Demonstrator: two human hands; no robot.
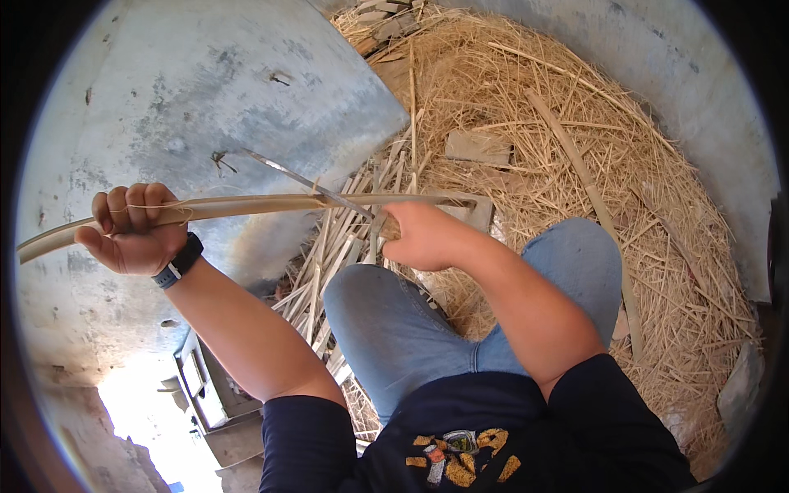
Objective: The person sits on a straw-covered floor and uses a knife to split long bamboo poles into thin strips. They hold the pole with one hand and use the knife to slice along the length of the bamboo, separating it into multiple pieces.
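One long, pale, gently bowed bamboo strip [246, 207] ran crosswise beyond the knees [366, 300], clenched in the left hand [136, 226]. The right hand [423, 236] gripped a knife [283, 170] crossing it, handle mostly hidden. The strip's left end met the dark rim.

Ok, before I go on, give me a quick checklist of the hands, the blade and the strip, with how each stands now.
1. Left hand wrapped around the long pale strip: ok.
2. Blade crossing the strip between the hands: ok.
3. Left fingers clear of the blade: ok, a stretch of strip separates them.
4. Right hand firmly closed on a handle: cannot tell, the grip is mostly hidden.
5. Blade well clear of the left knee: cannot tell, one view does not settle the depth.
6. Floor free of loose pieces: not ok, straw-like shavings are strewn across it.
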